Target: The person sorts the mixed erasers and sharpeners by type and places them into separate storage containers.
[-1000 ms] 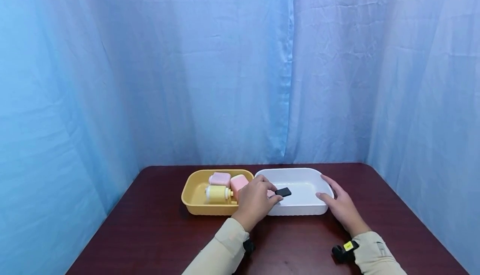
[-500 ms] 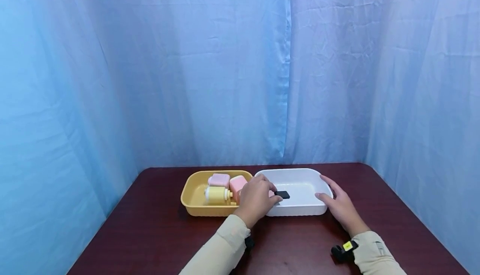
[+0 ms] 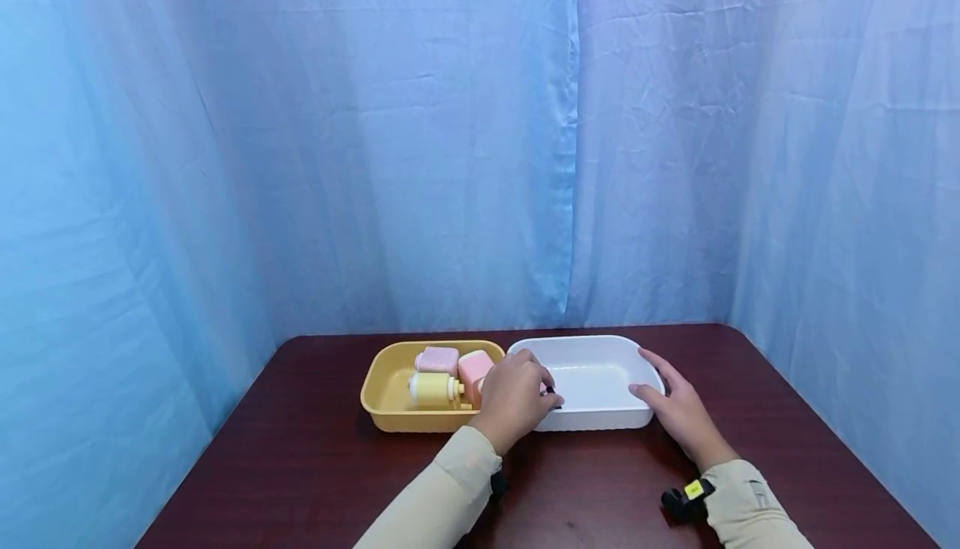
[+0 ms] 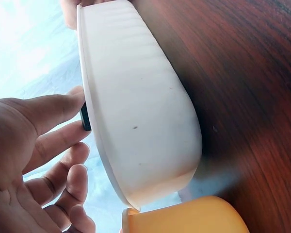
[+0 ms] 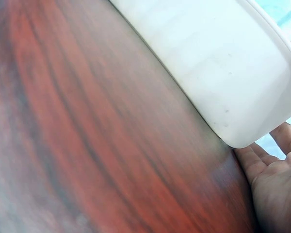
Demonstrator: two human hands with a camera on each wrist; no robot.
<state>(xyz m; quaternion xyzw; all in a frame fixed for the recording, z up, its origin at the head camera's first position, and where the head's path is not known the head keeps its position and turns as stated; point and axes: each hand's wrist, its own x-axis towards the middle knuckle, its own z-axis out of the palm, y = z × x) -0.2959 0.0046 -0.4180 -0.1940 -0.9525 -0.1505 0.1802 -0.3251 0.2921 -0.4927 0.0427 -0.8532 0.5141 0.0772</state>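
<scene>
My left hand [image 3: 516,395] is over the left end of a white plastic tray [image 3: 588,421]. Between thumb and fingers it pinches a small flat black piece [image 4: 85,116], whose exact kind cannot be made out. In the left wrist view that piece shows only as a dark edge at the tray's rim, with the other fingers loosely bent. My right hand [image 3: 686,416] holds the tray's right end, thumb over the rim and fingers along the outside. In the right wrist view, fingers [image 5: 254,162] lie against the tray's outer corner.
A yellow tray [image 3: 420,421] stands against the white tray's left side. It holds a yellow pump-like bottle [image 3: 433,391], a lilac container [image 3: 438,360] and a pink block-like item [image 3: 476,367]. Both trays rest on a dark red wooden table [image 3: 315,466]; blue curtains [image 3: 450,157] surround it.
The black piece has gone down and back toward my left hand, and is now mostly hidden by the fingers. The right hand keeps its place on the white tray.
</scene>
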